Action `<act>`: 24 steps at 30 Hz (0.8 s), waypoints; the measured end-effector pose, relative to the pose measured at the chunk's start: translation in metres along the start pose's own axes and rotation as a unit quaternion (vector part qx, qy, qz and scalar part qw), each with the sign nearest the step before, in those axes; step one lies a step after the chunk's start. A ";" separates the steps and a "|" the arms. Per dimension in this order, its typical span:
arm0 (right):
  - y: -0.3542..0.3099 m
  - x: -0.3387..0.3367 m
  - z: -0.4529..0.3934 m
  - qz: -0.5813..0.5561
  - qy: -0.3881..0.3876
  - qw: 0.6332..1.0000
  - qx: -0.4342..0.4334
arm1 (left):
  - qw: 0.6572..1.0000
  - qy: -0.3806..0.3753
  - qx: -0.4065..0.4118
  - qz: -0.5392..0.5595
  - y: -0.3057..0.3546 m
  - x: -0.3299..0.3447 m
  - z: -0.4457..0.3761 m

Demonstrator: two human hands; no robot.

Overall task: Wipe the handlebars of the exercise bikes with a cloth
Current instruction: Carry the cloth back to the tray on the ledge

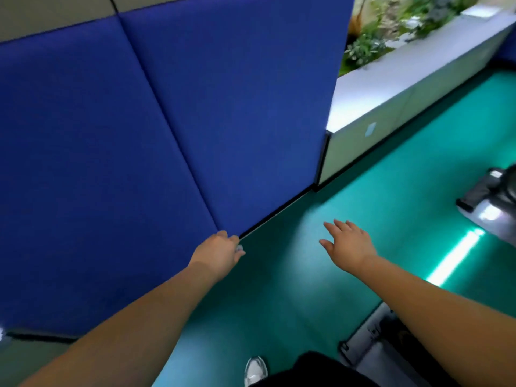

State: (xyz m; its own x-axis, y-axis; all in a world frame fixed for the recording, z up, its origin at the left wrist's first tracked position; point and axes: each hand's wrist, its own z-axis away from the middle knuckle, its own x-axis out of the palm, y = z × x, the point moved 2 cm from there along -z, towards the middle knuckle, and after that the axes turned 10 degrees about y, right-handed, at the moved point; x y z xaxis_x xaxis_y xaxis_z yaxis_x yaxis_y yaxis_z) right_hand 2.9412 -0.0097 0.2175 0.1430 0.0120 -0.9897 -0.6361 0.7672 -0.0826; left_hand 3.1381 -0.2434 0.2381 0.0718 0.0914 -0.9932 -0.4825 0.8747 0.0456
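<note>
Nearest me, left hand curls its fingers on a small pale scrap, probably the soft, light cloth, best bunched in the palm; right hand spreads empty, no handlebars visible.

1. A blue padded wall panel fills the left and centre, split by dark seams, with a dark strip along its foot
2. The floor is glossy teal-green
3. A bright strip of light reflects off the floor at right
4. A long white planter ledge runs beside the panel, holding blurred green plants
</note>
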 end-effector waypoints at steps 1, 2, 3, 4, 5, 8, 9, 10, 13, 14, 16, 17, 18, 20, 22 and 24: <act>0.002 -0.003 -0.005 0.002 0.003 1.000 0.015 | 1.000 0.000 0.013 -0.001 0.001 -0.001 -0.017; 0.006 -0.005 -0.010 0.002 0.009 1.000 0.030 | 1.000 -0.001 0.025 -0.005 0.003 -0.003 -0.035; 0.010 -0.007 -0.016 0.000 0.015 0.999 0.045 | 0.999 -0.001 0.038 -0.008 0.006 -0.004 -0.053; 0.016 -0.009 -0.023 -0.003 0.018 0.998 0.059 | 0.999 0.001 0.050 -0.009 0.011 -0.006 -0.072; 0.023 -0.011 -0.031 -0.005 0.019 0.997 0.073 | 0.998 0.002 0.060 -0.007 0.018 -0.007 -0.090; 0.047 -0.015 -0.059 -0.012 0.022 0.993 0.116 | 0.994 -0.006 0.103 -0.021 0.044 -0.012 -0.145; 0.057 -0.015 -0.070 -0.018 0.022 0.991 0.130 | 0.991 -0.014 0.126 -0.039 0.055 -0.014 -0.164; 0.067 -0.016 -0.082 -0.023 0.021 0.989 0.143 | 0.987 -0.023 0.148 -0.060 0.066 -0.016 -0.182; 0.103 -0.020 -0.121 -0.038 0.025 0.983 0.176 | 0.979 -0.034 0.185 -0.076 0.101 -0.020 -0.239; 0.115 -0.023 -0.135 -0.041 0.028 0.981 0.186 | 0.979 -0.028 0.189 -0.068 0.112 -0.023 -0.258; 0.141 -0.033 -0.162 -0.046 0.034 0.977 0.205 | 0.979 -0.008 0.200 -0.042 0.136 -0.030 -0.296; 0.153 -0.039 -0.173 -0.048 0.038 0.975 0.213 | 0.978 0.001 0.206 -0.024 0.148 -0.034 -0.312; 0.164 -0.044 -0.183 -0.049 0.044 0.973 0.221 | 0.977 0.011 0.212 -0.002 0.159 -0.039 -0.329; 0.185 -0.055 -0.201 -0.044 0.057 0.971 0.228 | 0.973 0.023 0.223 0.043 0.183 -0.046 -0.360; 0.205 -0.065 -0.217 -0.043 0.061 0.968 0.238 | 0.968 0.021 0.238 0.077 0.207 -0.050 -0.388; 0.223 -0.072 -0.231 -0.050 0.067 0.964 0.251 | 0.964 0.011 0.248 0.097 0.229 -0.052 -0.414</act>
State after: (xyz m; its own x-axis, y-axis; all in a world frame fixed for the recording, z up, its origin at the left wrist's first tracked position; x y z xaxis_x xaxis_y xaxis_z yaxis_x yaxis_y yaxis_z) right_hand 2.6140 0.0122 0.2428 0.0638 -0.1348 -0.9888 -0.1719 0.9745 -0.1439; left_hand 2.6624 -0.2452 0.2555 0.0004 0.2703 -0.9628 -0.0088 0.9627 0.2703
